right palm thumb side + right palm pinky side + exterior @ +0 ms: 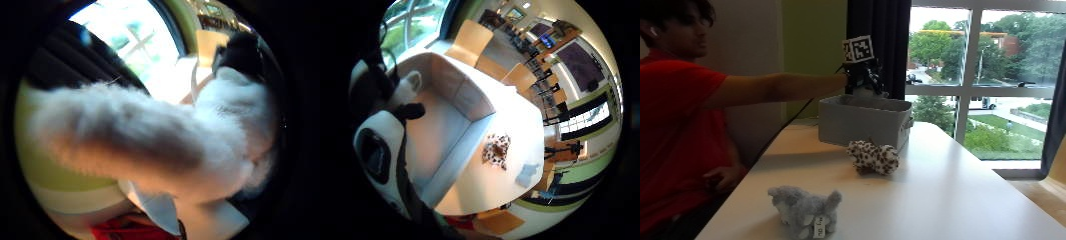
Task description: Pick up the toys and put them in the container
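My gloved right hand (862,76) is stretched out over the grey fabric container (863,122) at the far end of the white table (953,200). It grips a white and black plush toy (871,91), which hangs just above the container's rim. That fluffy toy (175,145) fills the thumb side palm view and shows beside the palm (382,145) in the other one. Below the palm, the container (445,130) has nothing inside it. A spotted plush toy (873,157) lies on the table just in front of the container. A grey plush toy (804,210) stands near the table's front edge.
A large window (986,75) runs behind the table, with a dark curtain (876,30) beside it. Wooden chairs (470,40) stand beyond the table's far side. The person's bare hand (723,177) rests low beside the table's left edge.
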{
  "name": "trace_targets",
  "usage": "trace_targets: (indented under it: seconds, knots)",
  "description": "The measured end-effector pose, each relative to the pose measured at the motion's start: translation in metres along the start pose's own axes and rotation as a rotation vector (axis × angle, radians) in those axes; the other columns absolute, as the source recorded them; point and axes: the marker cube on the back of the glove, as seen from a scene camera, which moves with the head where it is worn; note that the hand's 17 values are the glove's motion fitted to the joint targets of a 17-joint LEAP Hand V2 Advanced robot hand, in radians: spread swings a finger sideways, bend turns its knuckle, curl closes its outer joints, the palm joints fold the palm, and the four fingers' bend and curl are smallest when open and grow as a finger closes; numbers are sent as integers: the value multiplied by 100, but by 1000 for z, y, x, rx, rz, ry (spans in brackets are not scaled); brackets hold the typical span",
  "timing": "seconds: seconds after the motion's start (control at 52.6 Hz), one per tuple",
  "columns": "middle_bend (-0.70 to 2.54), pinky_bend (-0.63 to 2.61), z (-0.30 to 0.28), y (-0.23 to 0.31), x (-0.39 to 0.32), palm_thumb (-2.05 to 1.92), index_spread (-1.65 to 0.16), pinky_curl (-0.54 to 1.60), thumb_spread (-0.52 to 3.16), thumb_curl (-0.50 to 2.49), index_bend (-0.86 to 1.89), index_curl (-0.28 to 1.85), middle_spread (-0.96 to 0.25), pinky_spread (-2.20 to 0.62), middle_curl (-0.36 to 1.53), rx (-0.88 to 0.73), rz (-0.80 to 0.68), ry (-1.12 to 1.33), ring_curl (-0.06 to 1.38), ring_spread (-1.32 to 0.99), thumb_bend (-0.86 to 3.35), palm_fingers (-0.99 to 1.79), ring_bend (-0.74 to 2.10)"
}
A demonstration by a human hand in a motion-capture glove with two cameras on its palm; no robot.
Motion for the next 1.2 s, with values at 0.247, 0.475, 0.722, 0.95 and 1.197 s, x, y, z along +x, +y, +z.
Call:
trace_targets:
  seconds: [0.247,0.475,0.722,0.95,1.197]
  knots:
    - [47,97,5,15,7,-3,-44,41,104,86,30,76,-31,-15,46,-118,-13,-16,36,-31,-6,27,85]
    - [40,92,1,41,48,-7,-46,37,115,64,38,71,-25,0,42,-90,18,-10,27,-22,-6,18,63]
    - [37,84,8,98,138,-6,-46,33,118,49,40,67,-22,6,41,-78,164,4,24,-19,-6,18,56]
    - [34,78,25,166,244,-6,-46,31,119,41,41,64,-21,8,39,-125,368,129,23,-18,-5,15,50]
    - [24,77,38,234,317,-5,-46,31,119,36,43,60,-17,9,37,-160,443,217,21,-16,-4,8,40]
